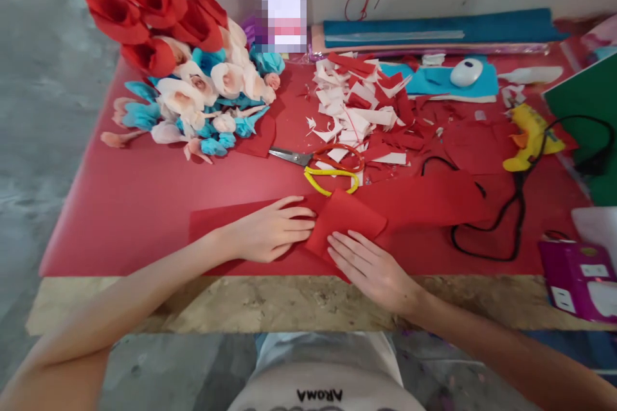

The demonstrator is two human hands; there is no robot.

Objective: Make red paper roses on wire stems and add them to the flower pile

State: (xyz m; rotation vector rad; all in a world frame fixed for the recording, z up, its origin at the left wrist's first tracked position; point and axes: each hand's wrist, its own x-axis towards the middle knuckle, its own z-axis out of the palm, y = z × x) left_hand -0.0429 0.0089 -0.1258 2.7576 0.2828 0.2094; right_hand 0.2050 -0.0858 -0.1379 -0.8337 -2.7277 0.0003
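A folded red paper piece (pixel 351 218) lies tilted over a long red paper strip (pixel 434 199) near the table's front edge. My left hand (pixel 274 229) rests flat with fingers spread, its fingertips at the left side of the folded piece. On the lower right part of that piece, my right hand (pixel 373 270) lies flat with its fingers stretched out. Neither hand grips anything. Scissors (pixel 313 164) with one orange and one yellow handle lie just beyond the folded piece, blades towards the left.
Paper flowers (pixel 187 90) fill the back left. White and red scraps (pixel 357 103) are piled behind the scissors. A yellow glue gun (pixel 530 138) with a black cord (pixel 518 225) lies at right, near a purple box (pixel 573 276). Blue rolls (pixel 434 29) line the wall.
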